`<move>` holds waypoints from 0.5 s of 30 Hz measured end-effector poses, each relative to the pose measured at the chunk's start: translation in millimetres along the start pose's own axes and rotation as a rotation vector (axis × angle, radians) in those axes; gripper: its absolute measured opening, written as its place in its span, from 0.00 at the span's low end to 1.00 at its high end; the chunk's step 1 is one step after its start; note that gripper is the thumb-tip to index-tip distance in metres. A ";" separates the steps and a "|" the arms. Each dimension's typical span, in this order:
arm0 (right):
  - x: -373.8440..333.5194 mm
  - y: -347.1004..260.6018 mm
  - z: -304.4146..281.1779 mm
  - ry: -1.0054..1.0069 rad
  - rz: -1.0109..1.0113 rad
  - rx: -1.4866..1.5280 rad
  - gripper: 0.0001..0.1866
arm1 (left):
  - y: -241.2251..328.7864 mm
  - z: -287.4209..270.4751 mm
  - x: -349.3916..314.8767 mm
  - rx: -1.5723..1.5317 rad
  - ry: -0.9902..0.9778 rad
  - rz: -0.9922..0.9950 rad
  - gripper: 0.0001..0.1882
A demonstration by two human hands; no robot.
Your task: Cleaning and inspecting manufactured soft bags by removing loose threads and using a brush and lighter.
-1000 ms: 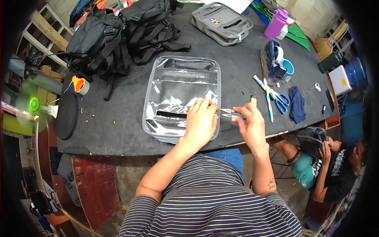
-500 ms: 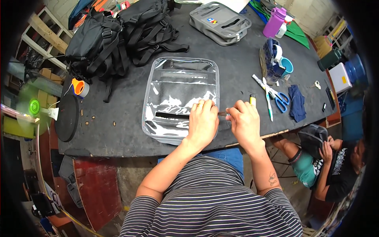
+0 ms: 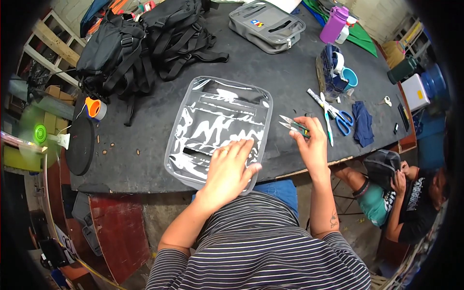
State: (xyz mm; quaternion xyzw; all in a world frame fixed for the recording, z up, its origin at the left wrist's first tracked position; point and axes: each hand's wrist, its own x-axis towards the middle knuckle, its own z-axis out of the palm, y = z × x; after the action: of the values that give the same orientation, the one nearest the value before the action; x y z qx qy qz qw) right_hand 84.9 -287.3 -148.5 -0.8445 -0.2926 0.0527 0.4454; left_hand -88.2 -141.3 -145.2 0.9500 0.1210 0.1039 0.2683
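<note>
A rectangular grey bag with a clear plastic front (image 3: pixel 227 121) lies on the dark table near its front edge, slightly turned. My left hand (image 3: pixel 231 166) rests on its lower right part, fingers spread across the shiny plastic. Part of a dark slot (image 3: pixel 195 155) shows beside that hand. To the right of the bag, my right hand (image 3: pixel 314 145) grips a pair of thread snips (image 3: pixel 291 124), whose two pointed blades stand apart and point left. The snips do not touch the bag.
Blue-handled scissors (image 3: pixel 342 121), a dark blue cloth (image 3: pixel 363 124) and a caddy (image 3: pixel 330 72) with tape rolls lie at the right. Black strapped bags (image 3: pixel 121 53) and another grey bag (image 3: pixel 266 29) are at the back. A co-worker (image 3: pixel 411 203) sits at the right holding a dark bag.
My left hand has slid left and down, its fingers spreading. The bag has turned and shifted toward me. My right hand has drawn away from the bag's right edge, bringing the snips into plain sight.
</note>
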 end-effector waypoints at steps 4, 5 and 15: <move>0.3 -1.2 -1.0 0.058 -0.154 -0.223 0.15 | -0.9 -18.4 30.6 -0.131 0.239 0.076 0.12; 0.0 -2.2 -1.8 0.086 -0.194 -0.262 0.14 | -1.0 -20.2 42.2 -0.125 0.268 0.103 0.11; -0.5 -7.1 6.9 0.131 -0.301 -0.351 0.11 | -31.7 42.1 98.2 -0.056 0.195 0.185 0.04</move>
State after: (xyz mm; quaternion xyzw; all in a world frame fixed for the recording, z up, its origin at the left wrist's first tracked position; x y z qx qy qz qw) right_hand 78.9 -279.5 -147.1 -0.8574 -0.3903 -0.1208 0.3129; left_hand 10.4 -107.5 -184.2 0.9346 0.0552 0.2235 0.2710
